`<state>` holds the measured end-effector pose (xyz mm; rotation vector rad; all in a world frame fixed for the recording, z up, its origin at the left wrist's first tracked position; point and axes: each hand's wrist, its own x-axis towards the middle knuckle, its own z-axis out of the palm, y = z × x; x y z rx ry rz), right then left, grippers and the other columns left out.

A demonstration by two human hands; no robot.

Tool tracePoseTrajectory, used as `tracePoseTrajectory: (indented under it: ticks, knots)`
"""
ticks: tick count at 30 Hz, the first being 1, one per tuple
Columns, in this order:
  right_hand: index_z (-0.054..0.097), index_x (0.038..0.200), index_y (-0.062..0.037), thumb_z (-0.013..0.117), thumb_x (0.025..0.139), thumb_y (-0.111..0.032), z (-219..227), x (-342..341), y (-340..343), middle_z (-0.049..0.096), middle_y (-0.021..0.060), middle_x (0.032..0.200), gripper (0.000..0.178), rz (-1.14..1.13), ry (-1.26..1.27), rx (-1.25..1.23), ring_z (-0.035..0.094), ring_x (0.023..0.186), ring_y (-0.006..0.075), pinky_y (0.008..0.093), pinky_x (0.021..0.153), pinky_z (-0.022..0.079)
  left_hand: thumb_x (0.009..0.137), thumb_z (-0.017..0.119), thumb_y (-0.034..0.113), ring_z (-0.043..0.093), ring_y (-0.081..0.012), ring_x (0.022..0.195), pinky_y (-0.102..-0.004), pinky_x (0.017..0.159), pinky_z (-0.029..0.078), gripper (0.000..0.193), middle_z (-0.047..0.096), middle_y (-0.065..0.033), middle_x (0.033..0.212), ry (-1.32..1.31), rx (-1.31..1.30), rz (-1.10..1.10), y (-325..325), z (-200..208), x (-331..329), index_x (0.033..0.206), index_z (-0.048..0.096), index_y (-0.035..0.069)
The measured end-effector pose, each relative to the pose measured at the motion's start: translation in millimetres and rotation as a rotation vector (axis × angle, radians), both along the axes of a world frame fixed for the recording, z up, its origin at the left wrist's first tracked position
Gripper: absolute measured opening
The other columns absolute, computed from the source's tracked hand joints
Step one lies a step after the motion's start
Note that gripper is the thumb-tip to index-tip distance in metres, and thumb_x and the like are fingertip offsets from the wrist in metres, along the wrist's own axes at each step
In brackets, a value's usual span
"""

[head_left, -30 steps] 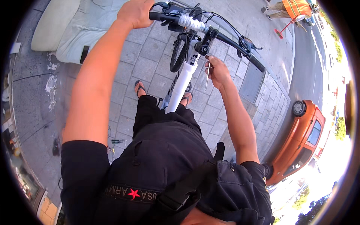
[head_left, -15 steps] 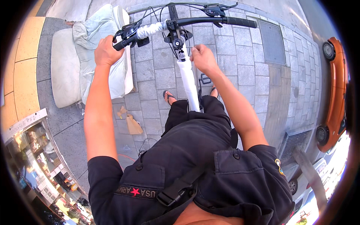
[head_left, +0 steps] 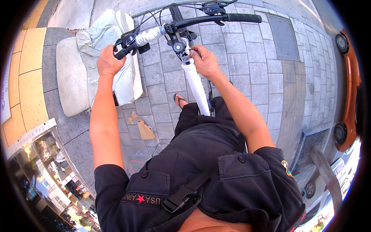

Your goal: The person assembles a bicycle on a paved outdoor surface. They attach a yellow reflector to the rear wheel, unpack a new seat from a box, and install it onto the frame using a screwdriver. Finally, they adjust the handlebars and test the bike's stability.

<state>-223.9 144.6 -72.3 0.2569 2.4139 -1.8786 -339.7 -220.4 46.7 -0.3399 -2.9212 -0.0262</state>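
A bicycle with a white-wrapped frame tube (head_left: 196, 89) stands between my legs. Its black handlebar (head_left: 201, 20) has white wrapping (head_left: 150, 35) on the left half. My left hand (head_left: 111, 61) is closed round the left grip (head_left: 120, 55), just behind the brake lever and shifter. My right hand (head_left: 205, 60) is pinched beside the stem (head_left: 178, 47), at the top of the frame. Between its fingertips and the stem shows a thin, pale, rod-like piece, too small to name. The right grip (head_left: 243, 17) has no hand on it.
Left of the bicycle lies a pale, stained mattress or cushion (head_left: 71, 77) on grey paving. A brown paper bag (head_left: 146, 130) lies near my left foot. An orange car (head_left: 351, 85) is parked at the right, near a metal grate (head_left: 309, 149).
My right hand has moved slightly left, right up to the stem, and its fingers are now pinched there. The handlebar has turned slightly. My left hand still holds its grip.
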Motion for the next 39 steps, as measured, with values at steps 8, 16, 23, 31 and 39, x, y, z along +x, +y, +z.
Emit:
tracePoseTrajectory:
  ticks: [8,16,23,31,39]
  knots:
    - [0.068,0.127,-0.0054,0.060,0.105,-0.028,-9,4,2,0.079,0.0123,0.104,0.033,-0.075,-0.041,-0.083,0.075,0.100,0.0295,0.0387,0.089,0.056,0.071,0.086,0.027,0.069,-0.0315,0.094,-0.0480,0.077,0.056,0.039,0.070,-0.0067,0.095,0.002,0.012,0.017,-3,-4,1,0.099,0.063,0.013]
    - [0.069,0.125,-0.0071,0.061,0.104,-0.027,-4,1,6,0.078,0.0138,0.105,0.030,-0.009,0.007,-0.051,0.075,0.101,0.0320,0.0390,0.089,0.056,0.070,0.086,0.027,0.068,-0.0316,0.094,-0.0480,0.076,0.056,0.039,0.069,-0.0066,0.094,-0.001,0.022,0.011,-1,-3,1,0.098,0.063,0.013]
    - [0.069,0.124,-0.0085,0.063,0.104,-0.028,-4,-2,10,0.077,0.0168,0.105,0.029,0.017,0.116,0.047,0.074,0.100,0.0371,0.0417,0.086,0.057,0.070,0.086,0.027,0.068,-0.0319,0.094,-0.0481,0.077,0.056,0.039,0.069,-0.0069,0.095,-0.012,0.037,0.015,2,1,0,0.098,0.063,0.013]
    - [0.069,0.122,-0.0019,0.061,0.108,-0.025,6,-5,6,0.073,0.0085,0.092,0.028,0.037,0.111,-0.003,0.070,0.084,0.0186,0.0319,0.077,0.055,0.070,0.085,0.026,0.069,-0.0322,0.094,-0.0488,0.076,0.057,0.038,0.068,-0.0069,0.094,0.008,0.054,0.023,1,1,3,0.098,0.063,0.014]
    - [0.059,0.094,-0.0087,0.052,0.114,-0.040,-35,-2,-21,0.047,-0.0050,0.071,0.038,-0.107,0.026,-0.365,0.040,0.060,0.0049,0.0243,0.053,0.034,0.073,0.082,0.026,0.069,-0.0295,0.096,-0.0466,0.078,0.058,0.033,0.071,-0.0038,0.094,0.071,0.090,-0.050,-7,-5,-1,0.098,0.064,0.014]
